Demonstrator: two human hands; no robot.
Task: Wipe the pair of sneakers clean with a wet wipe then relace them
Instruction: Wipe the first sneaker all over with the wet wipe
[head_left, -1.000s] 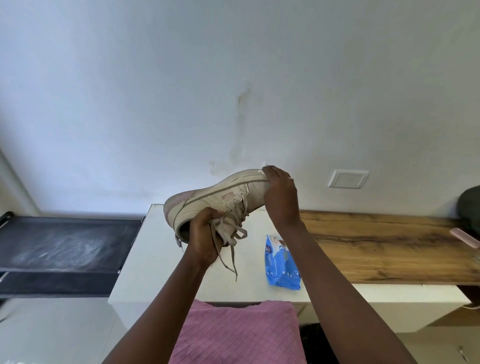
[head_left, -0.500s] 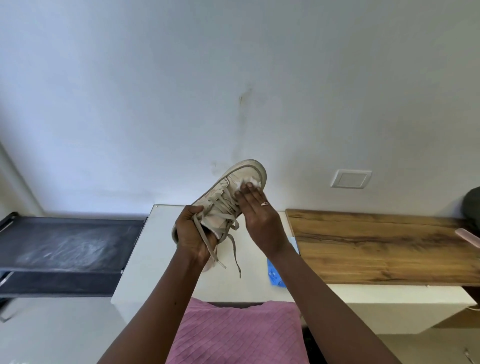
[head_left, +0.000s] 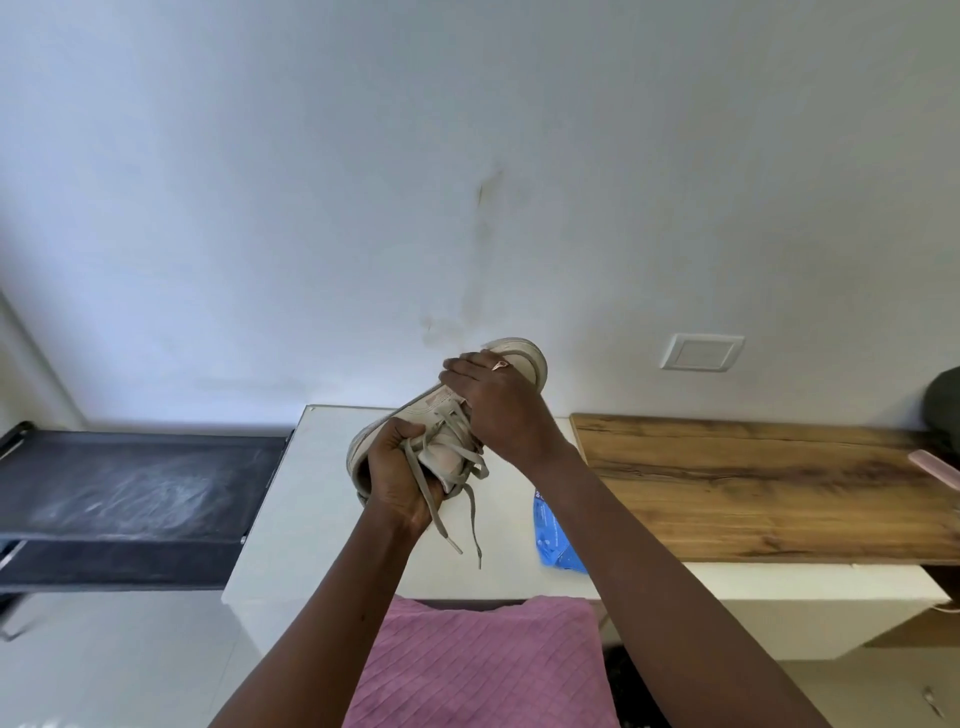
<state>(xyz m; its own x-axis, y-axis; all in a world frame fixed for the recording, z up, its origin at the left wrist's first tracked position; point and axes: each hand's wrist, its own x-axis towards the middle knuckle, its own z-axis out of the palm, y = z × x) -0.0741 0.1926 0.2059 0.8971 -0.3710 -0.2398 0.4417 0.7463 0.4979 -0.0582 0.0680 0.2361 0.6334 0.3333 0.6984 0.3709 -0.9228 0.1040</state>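
- Wiping step: sneaker (head_left: 415, 418) held above the surface (head_left: 322, 493), near its back edge; left hand (head_left: 400, 483) fingers curled round its heel.
- Right hand (head_left: 501, 410) fingers, pressed together, curl over the toe; wipe hidden.
- Next, probably: rub firmly.

A white wall (head_left: 311, 156) fills the far side, with a dark vertical stain (head_left: 485, 208) near its middle and a white switch plate (head_left: 701, 352) further right. Against it stand a black shelf (head_left: 130, 483) at left, a white cabinet (head_left: 311, 493) in the centre and a wooden top (head_left: 753, 483) at right. Pale floor (head_left: 104, 660) shows near left.
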